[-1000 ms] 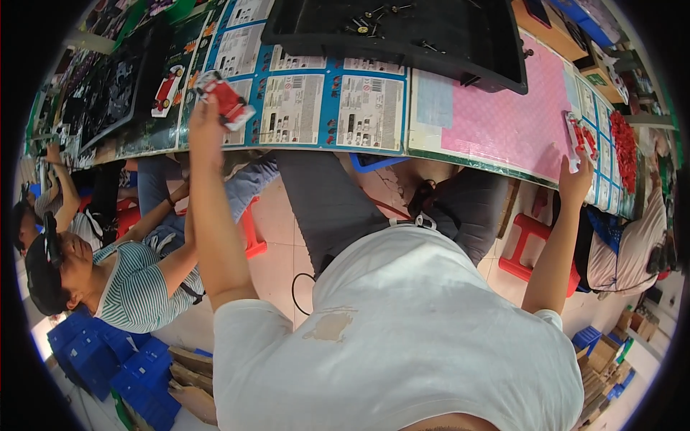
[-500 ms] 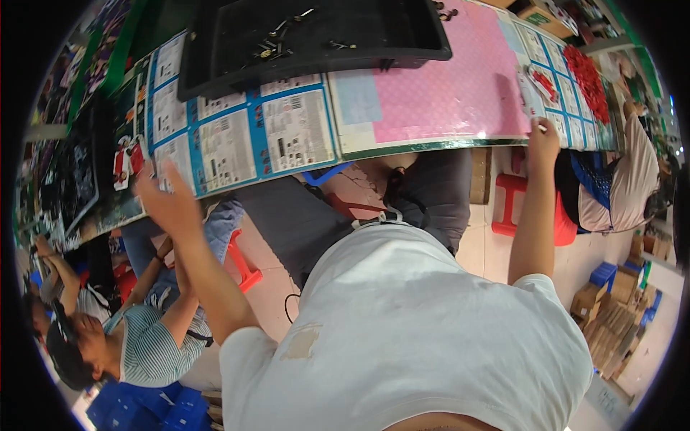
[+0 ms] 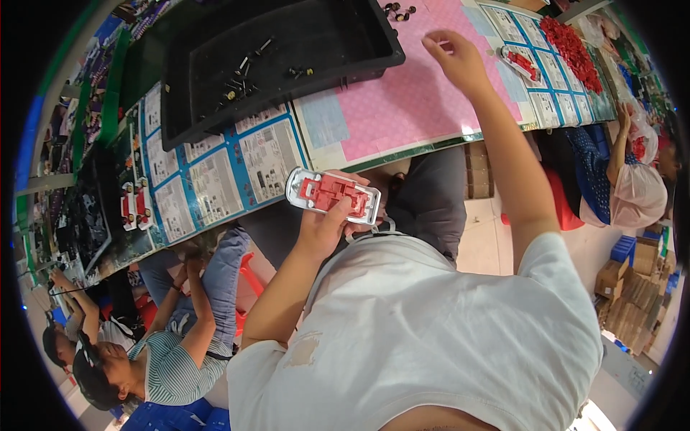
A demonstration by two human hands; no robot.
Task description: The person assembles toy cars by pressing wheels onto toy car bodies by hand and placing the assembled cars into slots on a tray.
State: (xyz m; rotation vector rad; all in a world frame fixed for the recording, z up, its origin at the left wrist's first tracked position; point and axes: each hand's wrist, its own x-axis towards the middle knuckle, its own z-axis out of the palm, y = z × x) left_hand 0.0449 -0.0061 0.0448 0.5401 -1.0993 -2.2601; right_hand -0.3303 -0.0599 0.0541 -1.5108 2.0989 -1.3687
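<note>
A toy car body [image 3: 338, 192] with a pale shell and a red inner part faces me from its open underside. My left hand [image 3: 323, 228] grips it just off the table's near edge, thumb pressed on the red part. Above the pink mat, right of the black tray, hovers my right hand [image 3: 458, 65], its fingers loosely bent and apart; I see nothing in them. Closest to that hand are several small dark wheels [image 3: 399, 11] at the mat's far side. More dark wheels on metal axles [image 3: 243, 66] lie scattered inside the black tray [image 3: 284, 100].
Another red-and-white toy car body [image 3: 522, 63] rests on printed sheets at right, near a heap of red parts [image 3: 573, 52]. Red-and-white car pieces [image 3: 135, 205] lie at the table's left end. Co-workers sit on both sides, one in a striped shirt [image 3: 183, 359] at left.
My left hand has come from the table's left end to my front and now holds a car body. My right hand has moved left from the right-hand sheets to over the mat.
</note>
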